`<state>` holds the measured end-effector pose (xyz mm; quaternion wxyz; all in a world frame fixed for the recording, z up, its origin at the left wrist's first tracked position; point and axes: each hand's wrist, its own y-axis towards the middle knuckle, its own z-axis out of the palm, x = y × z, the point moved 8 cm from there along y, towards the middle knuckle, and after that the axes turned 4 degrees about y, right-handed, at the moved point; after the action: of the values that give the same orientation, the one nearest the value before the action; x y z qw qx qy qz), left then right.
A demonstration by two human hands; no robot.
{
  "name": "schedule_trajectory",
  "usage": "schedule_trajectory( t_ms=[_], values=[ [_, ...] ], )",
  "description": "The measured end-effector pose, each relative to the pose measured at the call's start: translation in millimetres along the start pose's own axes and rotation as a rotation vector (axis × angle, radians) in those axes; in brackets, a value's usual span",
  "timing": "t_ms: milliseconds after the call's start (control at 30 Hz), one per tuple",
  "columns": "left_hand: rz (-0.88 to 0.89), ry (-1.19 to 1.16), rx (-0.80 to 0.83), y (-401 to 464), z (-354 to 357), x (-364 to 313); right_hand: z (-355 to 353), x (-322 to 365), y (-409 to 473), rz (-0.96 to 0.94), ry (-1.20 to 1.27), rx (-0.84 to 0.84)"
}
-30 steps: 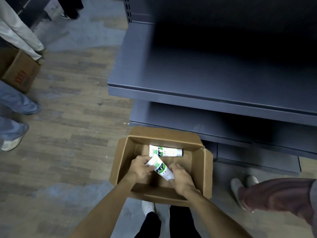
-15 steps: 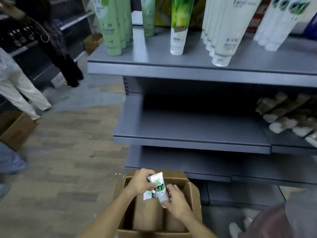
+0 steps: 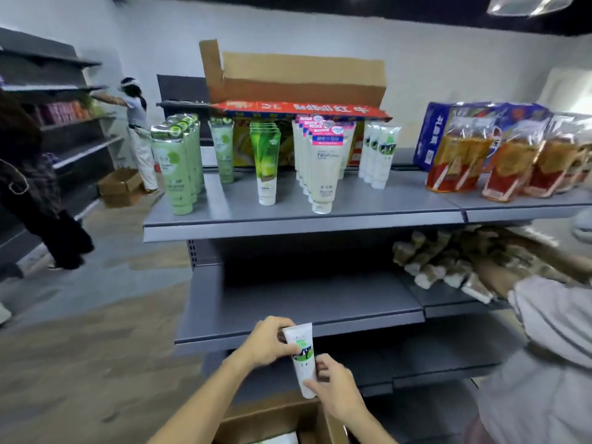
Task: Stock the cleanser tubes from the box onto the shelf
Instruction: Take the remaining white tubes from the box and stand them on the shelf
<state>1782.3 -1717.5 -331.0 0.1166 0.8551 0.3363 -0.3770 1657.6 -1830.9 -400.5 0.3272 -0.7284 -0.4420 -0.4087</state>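
Both my hands hold one white cleanser tube with a green and black label, cap end down, above the cardboard box. My left hand grips its upper end and my right hand pinches its lower end. Matching white tubes stand cap down in a row on the top grey shelf, right of the pink-topped facial tubes. The box's inside is mostly out of frame.
Green tubes and a leaf-print tube stand on the top shelf, with snack bags to the right. A person's grey sleeve reaches into the middle shelf at right. Other people stand at left.
My view has swung up from the box to the shelves. Both hands have lifted the tube out of the box and turned it upright, cap down.
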Motion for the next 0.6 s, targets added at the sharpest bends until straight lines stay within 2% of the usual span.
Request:
schedule_trajectory(
  t_ms=[233,600],
  values=[
    [0.099,-0.32,-0.282,19,-20,-79,-85,51,12,-0.096,0.027,-0.134],
    [0.361,-0.263,-0.468,60,-84,-224,-214,152,34,-0.371,0.037,-0.298]
  ],
)
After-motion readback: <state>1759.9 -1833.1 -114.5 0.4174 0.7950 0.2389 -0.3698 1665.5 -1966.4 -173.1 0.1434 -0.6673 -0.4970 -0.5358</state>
